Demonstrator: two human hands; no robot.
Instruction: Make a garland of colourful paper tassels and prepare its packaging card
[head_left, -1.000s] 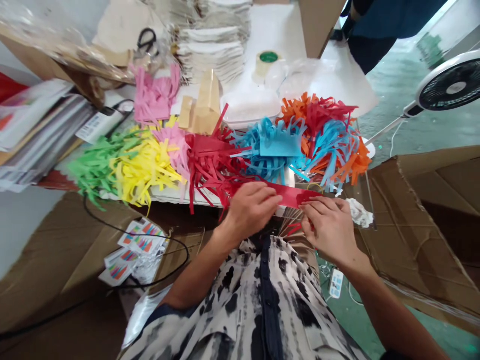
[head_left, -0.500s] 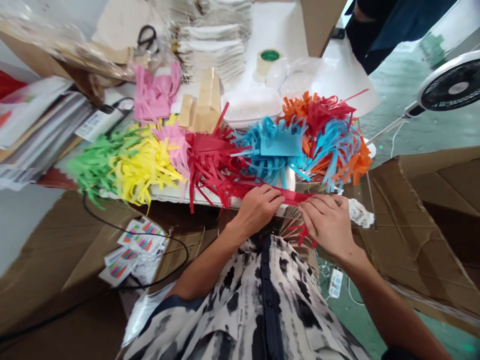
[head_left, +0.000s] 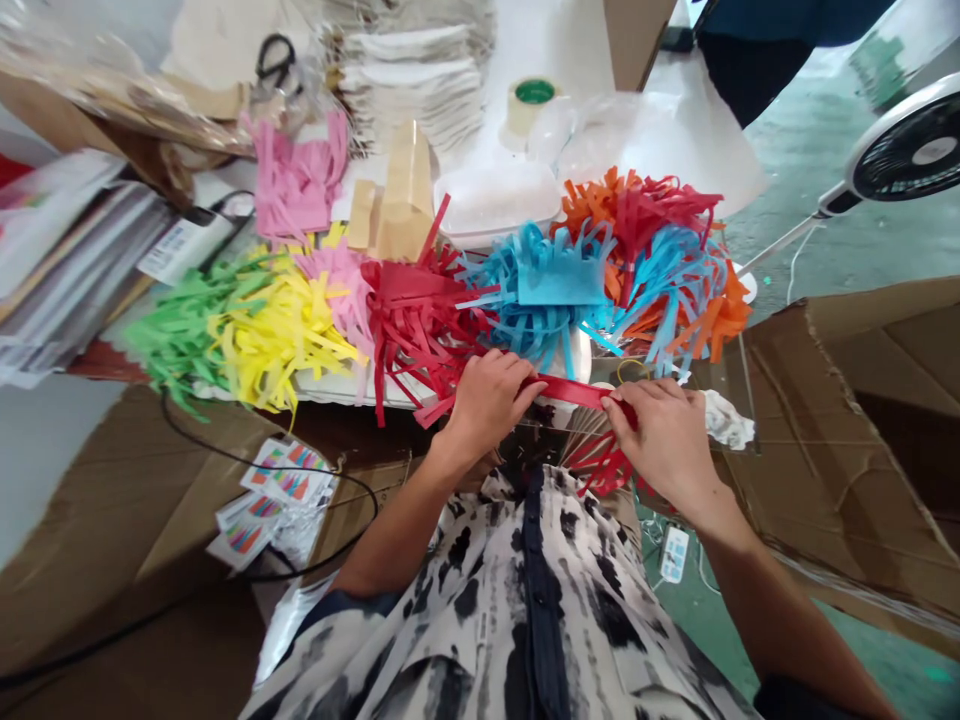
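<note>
A red tissue-paper tassel [head_left: 574,391] is stretched flat between my hands at the table's front edge, its fringe hanging below toward my lap. My left hand [head_left: 489,400] grips one end of the band, fingers closed. At the other end my right hand [head_left: 664,435] pinches the band between thumb and fingers. Just beyond my left hand lies a pile of red tassels [head_left: 420,310]. A blue tassel bundle [head_left: 562,275] sits behind the stretched band. Yellow tassels [head_left: 281,335], green tassels [head_left: 191,320] and pink tassels [head_left: 296,185] lie to the left.
Orange tassels [head_left: 716,320] lie at the right. Behind stand a white tray [head_left: 495,200], a tape roll [head_left: 531,105], a folded kraft paper piece [head_left: 405,190] and black-handled scissors [head_left: 276,60]. A fan [head_left: 907,150] and cardboard box [head_left: 810,420] are at right. A person's dark clothing shows at top.
My hands have spread slightly apart along the red band, the left one shifting left. More red fringe now hangs below the band. The view has shifted a little.
</note>
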